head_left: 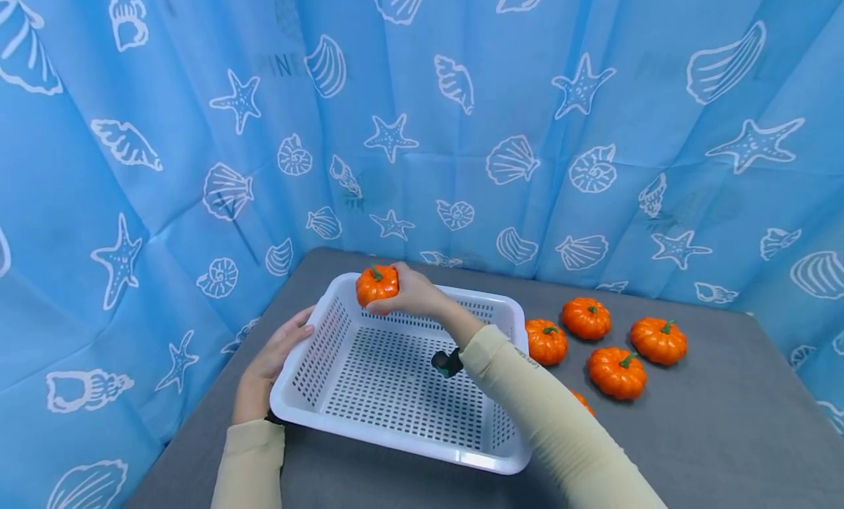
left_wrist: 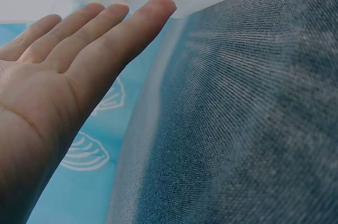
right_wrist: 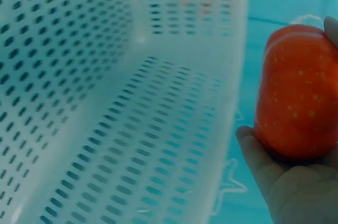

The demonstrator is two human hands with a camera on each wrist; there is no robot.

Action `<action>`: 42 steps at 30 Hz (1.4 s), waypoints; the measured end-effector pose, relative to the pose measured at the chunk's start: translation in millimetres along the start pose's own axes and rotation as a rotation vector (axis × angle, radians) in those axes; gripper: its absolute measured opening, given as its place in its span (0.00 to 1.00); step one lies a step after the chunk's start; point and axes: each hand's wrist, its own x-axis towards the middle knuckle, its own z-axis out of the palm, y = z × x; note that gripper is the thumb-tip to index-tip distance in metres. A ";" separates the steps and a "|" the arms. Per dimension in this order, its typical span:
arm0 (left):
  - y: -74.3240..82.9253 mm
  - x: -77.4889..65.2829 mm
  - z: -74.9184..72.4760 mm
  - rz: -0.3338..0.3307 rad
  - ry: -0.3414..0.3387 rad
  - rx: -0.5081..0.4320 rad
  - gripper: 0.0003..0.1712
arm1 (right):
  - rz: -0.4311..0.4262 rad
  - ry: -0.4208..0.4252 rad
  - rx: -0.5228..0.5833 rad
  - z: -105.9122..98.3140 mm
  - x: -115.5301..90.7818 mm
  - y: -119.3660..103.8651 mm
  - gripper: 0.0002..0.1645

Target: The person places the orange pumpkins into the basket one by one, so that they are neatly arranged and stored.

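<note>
A small orange pumpkin (head_left: pixel 377 283) with a green stem is in my right hand (head_left: pixel 415 293), raised over the far left corner of a white perforated plastic basket (head_left: pixel 488 461). The right wrist view has thumb and fingers on opposite sides of the glossy pumpkin (right_wrist: pixel 301 97), beside the basket wall. No pumpkin lies on the visible part of the basket floor; my right forearm covers some of it. At the basket's left side is my left hand (head_left: pixel 273 355). In the left wrist view its fingers (left_wrist: pixel 113 42) are straight, their tips right at the basket's outside.
Several more pumpkins stand on the grey table to the right of the basket, one (head_left: pixel 617 373) fairly close and another (head_left: pixel 659 340) farthest right. My right sleeve partly hides one near the basket. A blue curtain (head_left: pixel 422 187) with white shells borders the table's back and left.
</note>
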 end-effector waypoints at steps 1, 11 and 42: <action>0.3 0.2 0.3 0.000 0.003 0.003 0.29 | 0.004 0.004 -0.014 3.6 2.2 1.9 0.50; -0.7 1.1 4.6 -0.032 0.052 0.038 0.29 | -0.035 -0.026 -0.072 39.3 10.6 17.3 0.47; -2.7 -0.4 0.5 -0.028 0.046 0.032 0.29 | 0.028 -0.043 -0.192 88.9 20.3 38.1 0.48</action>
